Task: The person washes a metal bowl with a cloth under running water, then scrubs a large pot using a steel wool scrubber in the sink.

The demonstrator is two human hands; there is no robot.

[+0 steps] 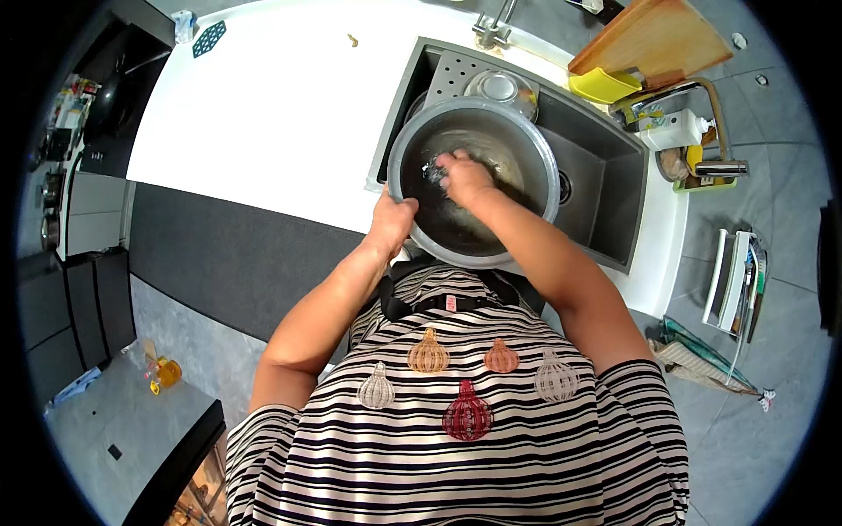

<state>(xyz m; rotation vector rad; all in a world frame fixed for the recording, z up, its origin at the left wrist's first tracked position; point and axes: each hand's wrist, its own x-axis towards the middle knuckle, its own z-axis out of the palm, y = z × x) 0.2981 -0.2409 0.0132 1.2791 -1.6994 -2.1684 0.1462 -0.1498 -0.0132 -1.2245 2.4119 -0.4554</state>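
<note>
A large round metal basin [551, 158] rests over the dark sink, wet and greyish inside. My left hand [395, 219] is closed on its near-left rim, thumb over the edge. Inside the basin is my right hand [465, 178], fingers curled down toward the inner surface. Right beside those fingertips lies a bright silvery patch [433, 171]; whether it is a scourer or glare on wet metal I cannot make out. What the right fingers hold is hidden beneath them. Behind the basin, a lidded pot or glass lid [502, 88] shows in part.
The sink [601, 167] with its drain extends right of the basin. Behind it stand a faucet [724, 162], a white bottle [675, 130], a yellow container [605, 85] and a wooden cutting board [649, 39]. White countertop [263, 114] spreads left; a knife rack [735, 280] hangs right.
</note>
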